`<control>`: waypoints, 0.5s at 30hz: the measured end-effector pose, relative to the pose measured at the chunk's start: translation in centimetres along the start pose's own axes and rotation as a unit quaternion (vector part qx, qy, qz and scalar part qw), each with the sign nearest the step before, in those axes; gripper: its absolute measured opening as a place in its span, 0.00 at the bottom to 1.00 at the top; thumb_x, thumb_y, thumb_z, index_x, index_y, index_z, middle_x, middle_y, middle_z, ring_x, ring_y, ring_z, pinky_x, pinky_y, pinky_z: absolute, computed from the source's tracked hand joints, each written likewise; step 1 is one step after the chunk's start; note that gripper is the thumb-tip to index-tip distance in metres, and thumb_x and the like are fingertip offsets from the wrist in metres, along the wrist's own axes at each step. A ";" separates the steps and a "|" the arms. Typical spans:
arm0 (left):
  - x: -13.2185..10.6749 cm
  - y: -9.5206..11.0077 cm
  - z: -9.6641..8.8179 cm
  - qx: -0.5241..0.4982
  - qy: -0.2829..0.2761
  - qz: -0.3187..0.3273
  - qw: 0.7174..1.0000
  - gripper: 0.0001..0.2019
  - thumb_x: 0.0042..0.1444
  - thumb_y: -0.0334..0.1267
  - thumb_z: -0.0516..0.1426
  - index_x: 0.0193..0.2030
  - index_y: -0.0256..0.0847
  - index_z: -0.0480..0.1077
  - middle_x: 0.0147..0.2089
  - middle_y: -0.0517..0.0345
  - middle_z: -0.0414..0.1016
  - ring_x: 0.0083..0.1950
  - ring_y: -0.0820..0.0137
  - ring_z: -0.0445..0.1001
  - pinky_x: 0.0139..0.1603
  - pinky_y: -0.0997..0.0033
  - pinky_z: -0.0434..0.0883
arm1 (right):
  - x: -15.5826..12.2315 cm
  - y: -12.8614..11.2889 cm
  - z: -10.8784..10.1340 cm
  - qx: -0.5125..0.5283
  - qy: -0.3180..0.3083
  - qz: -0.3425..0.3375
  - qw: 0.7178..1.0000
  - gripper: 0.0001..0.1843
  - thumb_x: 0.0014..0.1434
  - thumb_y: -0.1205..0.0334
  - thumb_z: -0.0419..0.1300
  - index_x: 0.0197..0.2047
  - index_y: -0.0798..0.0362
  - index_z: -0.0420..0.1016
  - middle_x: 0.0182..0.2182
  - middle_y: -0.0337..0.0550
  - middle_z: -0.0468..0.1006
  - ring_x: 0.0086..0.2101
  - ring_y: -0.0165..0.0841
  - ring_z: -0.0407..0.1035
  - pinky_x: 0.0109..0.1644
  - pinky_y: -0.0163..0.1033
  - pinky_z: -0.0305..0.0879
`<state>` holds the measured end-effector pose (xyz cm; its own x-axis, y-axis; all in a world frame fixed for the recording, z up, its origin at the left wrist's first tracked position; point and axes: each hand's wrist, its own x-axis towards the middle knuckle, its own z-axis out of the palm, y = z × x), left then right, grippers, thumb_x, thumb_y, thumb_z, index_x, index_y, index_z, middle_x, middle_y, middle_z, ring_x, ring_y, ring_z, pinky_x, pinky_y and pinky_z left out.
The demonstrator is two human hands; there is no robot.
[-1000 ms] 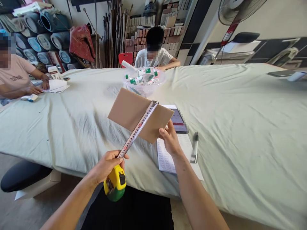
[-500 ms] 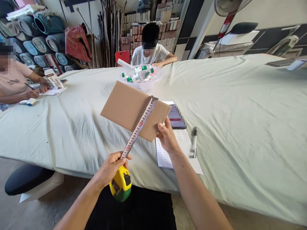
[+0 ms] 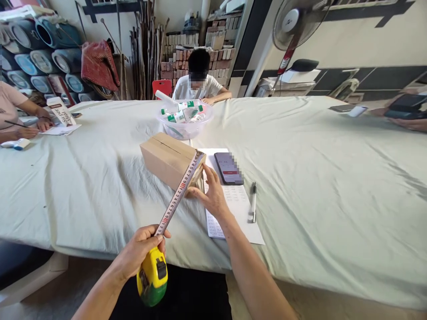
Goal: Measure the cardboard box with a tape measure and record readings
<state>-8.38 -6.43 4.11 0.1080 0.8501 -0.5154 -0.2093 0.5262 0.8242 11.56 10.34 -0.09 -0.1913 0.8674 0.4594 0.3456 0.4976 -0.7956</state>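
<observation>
A brown cardboard box [image 3: 165, 158] rests on the cloth-covered table [image 3: 300, 178]. My left hand [image 3: 140, 249] is closed round a yellow and green tape measure [image 3: 151, 278]. Its blade [image 3: 178, 195] runs up to the box's near right corner. My right hand [image 3: 210, 195] touches the box's right end with fingers spread, close to the blade's tip. Under my right wrist lies a printed paper sheet [image 3: 233, 209].
A phone [image 3: 228, 168] and a pen [image 3: 252, 208] lie on the sheet. A clear bowl of bottles [image 3: 185, 120] stands behind the box. One person sits at the far side [image 3: 198, 84], another at the left [image 3: 13, 111]. A fan [image 3: 293, 26] stands behind.
The box was held tilted above the table by my right hand; now it rests on the table. My right hand has opened against its end. The tape stays stretched.
</observation>
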 end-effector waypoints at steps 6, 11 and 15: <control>1.5 0.1 1.6 -0.027 -0.069 -0.023 0.997 0.11 0.49 0.42 0.64 0.37 0.38 0.74 0.25 0.60 0.71 0.29 0.69 0.73 0.31 0.71 0.68 | -0.6 2.4 -7.3 -0.164 0.097 0.011 0.982 0.19 0.64 0.59 0.49 0.55 0.45 0.71 0.49 0.49 0.76 0.48 0.41 0.71 0.52 0.52 0.70; 3.4 -0.1 4.6 -0.082 -0.136 -0.067 0.985 0.12 0.48 0.39 0.64 0.39 0.37 0.73 0.24 0.60 0.71 0.28 0.69 0.73 0.31 0.71 0.69 | -3.0 6.5 -13.5 -0.386 0.007 0.040 0.922 0.23 0.62 0.67 0.45 0.54 0.47 0.74 0.39 0.50 0.76 0.37 0.40 0.72 0.38 0.44 0.70; 4.8 -0.6 7.6 -0.129 -0.190 -0.113 0.967 0.17 0.49 0.33 0.62 0.46 0.36 0.70 0.23 0.60 0.71 0.27 0.68 0.73 0.31 0.70 0.69 | -4.7 8.2 -15.9 -0.427 -0.097 0.016 0.899 0.18 0.64 0.61 0.48 0.51 0.43 0.76 0.38 0.47 0.75 0.37 0.39 0.70 0.37 0.42 0.66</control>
<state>-0.35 -2.50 2.90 0.5182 0.6850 -0.5121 -0.3691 0.7193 0.5886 29.93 10.22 -2.44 -0.2964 0.9076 0.2975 0.9172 0.3573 -0.1763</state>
